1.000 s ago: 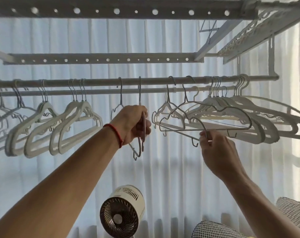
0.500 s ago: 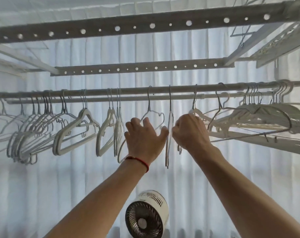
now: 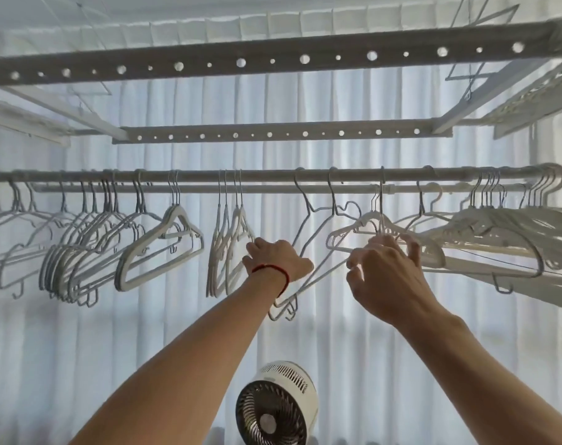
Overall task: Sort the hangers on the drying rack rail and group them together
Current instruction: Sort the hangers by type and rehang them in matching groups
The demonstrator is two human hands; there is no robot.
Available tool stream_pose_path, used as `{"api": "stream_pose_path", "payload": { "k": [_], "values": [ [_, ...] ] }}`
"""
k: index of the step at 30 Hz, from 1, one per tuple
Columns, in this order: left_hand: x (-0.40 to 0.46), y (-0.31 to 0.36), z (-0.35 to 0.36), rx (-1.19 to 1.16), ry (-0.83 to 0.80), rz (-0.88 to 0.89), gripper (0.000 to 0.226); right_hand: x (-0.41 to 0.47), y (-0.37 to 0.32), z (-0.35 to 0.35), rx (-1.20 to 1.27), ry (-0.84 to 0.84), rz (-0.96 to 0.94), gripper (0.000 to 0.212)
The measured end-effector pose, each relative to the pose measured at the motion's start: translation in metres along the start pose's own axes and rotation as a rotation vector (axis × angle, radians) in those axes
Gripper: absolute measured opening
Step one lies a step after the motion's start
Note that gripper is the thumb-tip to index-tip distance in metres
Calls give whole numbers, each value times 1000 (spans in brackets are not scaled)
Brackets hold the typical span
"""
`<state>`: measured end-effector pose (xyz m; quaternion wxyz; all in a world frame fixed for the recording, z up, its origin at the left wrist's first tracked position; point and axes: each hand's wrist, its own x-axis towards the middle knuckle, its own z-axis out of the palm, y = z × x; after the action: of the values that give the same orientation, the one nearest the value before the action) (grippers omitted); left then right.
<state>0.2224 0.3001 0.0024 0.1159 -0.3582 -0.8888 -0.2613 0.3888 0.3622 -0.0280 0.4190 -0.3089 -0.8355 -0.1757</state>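
Observation:
The drying rack rail (image 3: 273,175) runs across the view with hangers along it. A bunch of grey and white hangers (image 3: 90,245) hangs at the left, and beside it several narrow white hangers (image 3: 223,248). Two thin wire hangers (image 3: 318,232) hang tilted in the middle. My left hand (image 3: 278,258), red string on the wrist, is curled around their lower part, fingertips hidden. My right hand (image 3: 385,271) pinches the shoulder of a white hanger (image 3: 366,224) with its fingertips. A dense pile of white hangers (image 3: 498,232) fills the right end.
Two perforated rack bars (image 3: 273,61) cross overhead, with the frame's side arms at both edges. A second thinner rail (image 3: 193,188) runs just behind the main one. A round white fan (image 3: 276,409) stands below between my arms. White curtains hang behind everything.
The view has shifted left and up, showing more left-side hangers. My left hand went from flat fingers to a curled grip on the wire hangers. My right hand opened from a fist into a fingertip pinch.

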Motion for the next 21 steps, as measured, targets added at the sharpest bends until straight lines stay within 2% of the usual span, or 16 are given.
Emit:
{"api": "stream_pose_path", "payload": {
  "k": [2,4,6,8,13,16,18,21],
  "values": [
    [2,-2,2,-283,-170,3,53,-3,2,-3,-13,6,-5,22],
    [-2,-2,8,-670,-301,56,36,-6,4,-6,-48,13,-13,22],
    [-12,1,12,-957,-288,92,24,-9,6,-8,-89,45,-32,21],
    [-20,5,10,-1160,-241,73,28,-11,6,-9,-89,118,-53,19],
    [-29,21,-27,-1241,-201,71,8,-17,1,-13,63,356,-205,13],
    [-37,24,-53,-1229,-215,62,16,-18,-6,-10,295,437,-242,13],
    [-48,20,-65,-1228,-207,30,16,-20,-12,-9,463,422,-227,15],
    [-74,3,-69,-1196,-174,6,16,-27,-24,-15,703,302,-118,24]
  ]
}}
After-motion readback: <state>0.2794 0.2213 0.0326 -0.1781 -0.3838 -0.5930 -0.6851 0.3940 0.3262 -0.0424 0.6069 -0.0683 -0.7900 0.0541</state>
